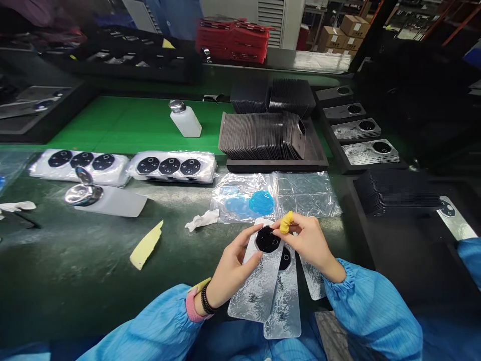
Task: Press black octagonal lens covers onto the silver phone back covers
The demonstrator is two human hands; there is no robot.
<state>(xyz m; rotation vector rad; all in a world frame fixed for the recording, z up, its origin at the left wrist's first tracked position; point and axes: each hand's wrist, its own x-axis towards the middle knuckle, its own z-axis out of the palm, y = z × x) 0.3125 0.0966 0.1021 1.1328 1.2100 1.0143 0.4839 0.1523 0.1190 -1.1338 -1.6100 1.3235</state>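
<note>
My left hand grips a silvery phone back cover by its sides, thumb on its face and fingers along the left edge. The cover has a black camera disc near its top. My right hand is pinched at the disc's upper right edge; whatever lies between its fingertips is too small to make out. A yellow finger cot is on one of its fingers. Under the held cover lies a second back cover, partly hidden, and another cover shows below my right wrist.
Clear plastic film with blue stickers lies just beyond my hands. Behind it stands a rack of upright covers. Wrapped cover stacks, a tipped pump bottle, an upright bottle and yellow paper are leftward. Dark trays stand right.
</note>
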